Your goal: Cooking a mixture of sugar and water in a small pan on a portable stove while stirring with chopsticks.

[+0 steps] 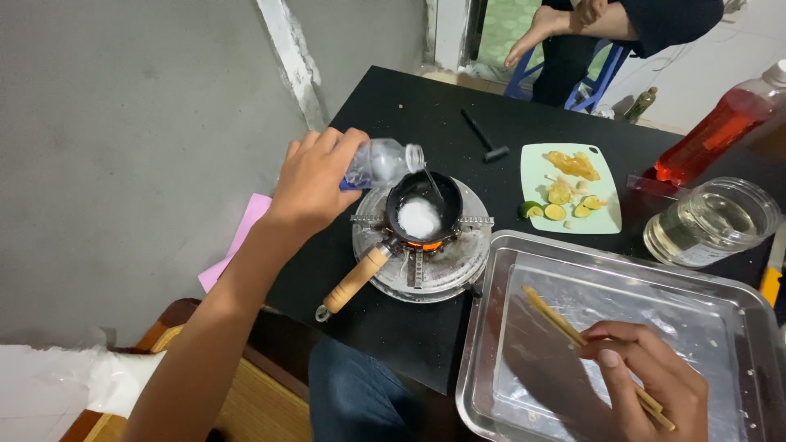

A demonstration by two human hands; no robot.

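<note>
A clear plastic bottle (pixel 383 162) is gripped in the left hand (pixel 315 176) at centre frame, its long axis near horizontal, mouth tipped right over the small black pan (pixel 422 213) of white powder on the lit stove (pixel 422 254). Wooden chopsticks (pixel 589 352) are pinched by the right hand (pixel 651 389) at lower right, above the steel tray (pixel 491 270). All is set on a black table (pixel 426 106) beside a grey wall (pixel 123 123).

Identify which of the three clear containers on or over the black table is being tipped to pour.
The small clear bottle in the left hand, tilted over the little black pan. The red-liquid bottle and the glass jar sit untouched at right.
</note>
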